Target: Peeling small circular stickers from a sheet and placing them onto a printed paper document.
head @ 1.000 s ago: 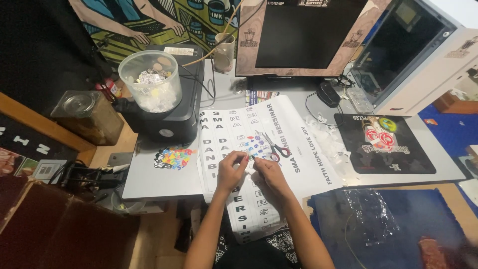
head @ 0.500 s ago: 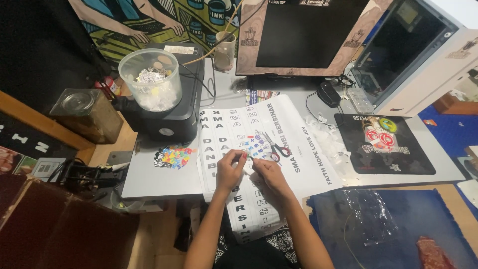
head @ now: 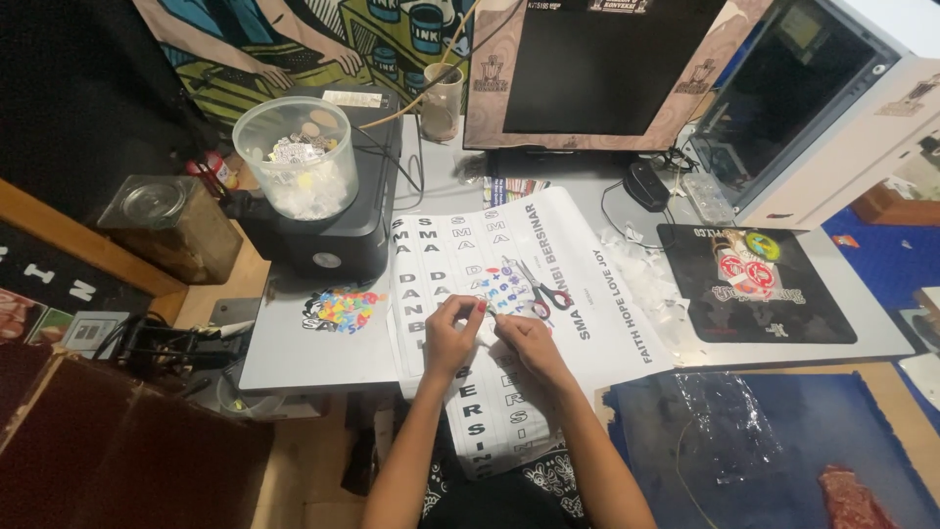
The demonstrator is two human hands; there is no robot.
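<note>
Small sticker piece (head: 487,315) pinched between both my hands, fingertips together on it, just above the white printed sheet (head: 460,264). Left hand (head: 448,338) thumb and forefinger clamped on one end, right hand (head: 526,341) fingers closed on the other; piece too small to read its shape. Sheet lies flat on the grey desk (head: 294,353), black letter rows, hanging off the front edge. Red-handled scissors (head: 537,290) lie on the sheet just beyond my hands. Colourful sticker (head: 340,310) left on the desk. Black mat (head: 783,313) with round stickers right. Clear tub (head: 296,157) of paper scraps sits on the black printer (head: 333,245).
</note>
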